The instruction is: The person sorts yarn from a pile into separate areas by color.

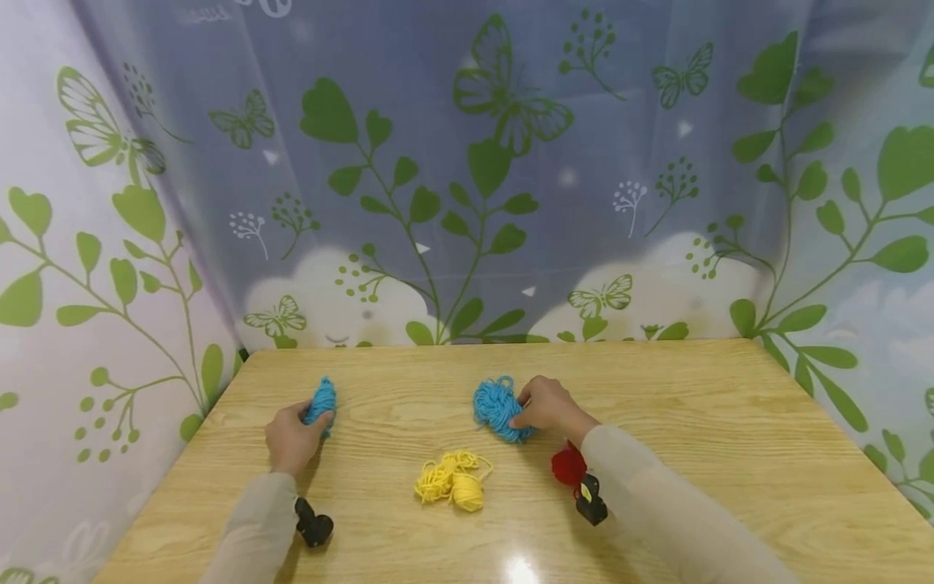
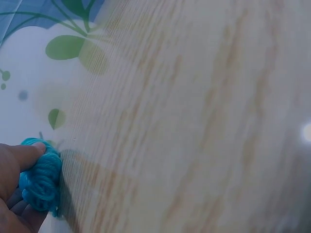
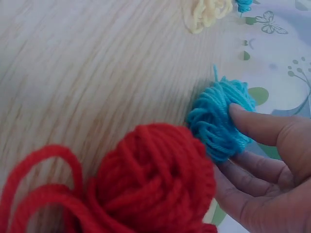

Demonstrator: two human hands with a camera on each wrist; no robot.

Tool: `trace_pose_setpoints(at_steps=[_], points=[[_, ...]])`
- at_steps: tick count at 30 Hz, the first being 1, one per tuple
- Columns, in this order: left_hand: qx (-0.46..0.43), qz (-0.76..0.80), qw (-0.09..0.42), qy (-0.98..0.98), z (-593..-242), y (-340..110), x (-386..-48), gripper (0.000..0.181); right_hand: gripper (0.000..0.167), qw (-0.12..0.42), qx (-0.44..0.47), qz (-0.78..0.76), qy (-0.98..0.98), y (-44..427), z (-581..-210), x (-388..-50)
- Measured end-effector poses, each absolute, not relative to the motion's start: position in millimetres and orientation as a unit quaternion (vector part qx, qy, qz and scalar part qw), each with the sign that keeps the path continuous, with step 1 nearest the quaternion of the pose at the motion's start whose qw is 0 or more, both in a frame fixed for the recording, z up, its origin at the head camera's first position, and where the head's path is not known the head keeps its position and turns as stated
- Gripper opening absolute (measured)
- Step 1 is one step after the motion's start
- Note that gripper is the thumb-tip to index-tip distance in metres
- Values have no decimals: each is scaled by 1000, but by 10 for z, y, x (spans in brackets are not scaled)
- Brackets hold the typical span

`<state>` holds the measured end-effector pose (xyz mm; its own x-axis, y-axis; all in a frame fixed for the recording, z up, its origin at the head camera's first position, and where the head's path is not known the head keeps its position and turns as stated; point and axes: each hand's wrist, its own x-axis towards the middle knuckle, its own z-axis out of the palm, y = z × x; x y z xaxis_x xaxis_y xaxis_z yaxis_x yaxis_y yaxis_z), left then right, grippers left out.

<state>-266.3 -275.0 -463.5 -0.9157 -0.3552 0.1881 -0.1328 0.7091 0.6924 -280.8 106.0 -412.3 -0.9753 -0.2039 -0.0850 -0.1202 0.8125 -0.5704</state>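
Note:
At the table's left, my left hand [image 1: 289, 439] grips a small wound skein of blue yarn [image 1: 322, 405]; the left wrist view shows the thumb on this blue skein [image 2: 41, 179] with fingers beneath. Right of the table's middle, my right hand [image 1: 549, 408] holds a larger, looser ball of blue yarn [image 1: 499, 410]. In the right wrist view the thumb presses one side of that blue ball [image 3: 221, 121], and the fingers lie under it. A red yarn ball [image 3: 155, 174] is close to the right wrist camera; in the head view the forearm partly hides the red ball [image 1: 568, 465].
Yellow yarn [image 1: 445, 477], a loose bundle beside a small ball, lies on the wooden table [image 1: 379, 535] between the hands. Black wrist cameras [image 1: 314, 524] sit by both forearms. A patterned curtain [image 1: 409, 203] stands behind the table and along both sides.

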Motion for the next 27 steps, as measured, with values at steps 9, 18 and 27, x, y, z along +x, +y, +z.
trace_pose_setpoints(at_steps=[9,18,27], points=[[135,-360,157,-910,-4659,-2741,-2672,48,27,46,-88,-301,948,1049,-4171,-2799],[130,-387,162,-898,-4611,-2703,-2646,46,28,48,-80,-310,946,1057,-4177,-2791],[114,-493,80,-859,-4392,-2278,-2719,49,32,46,-85,-325,941,1073,-4183,-2797]])
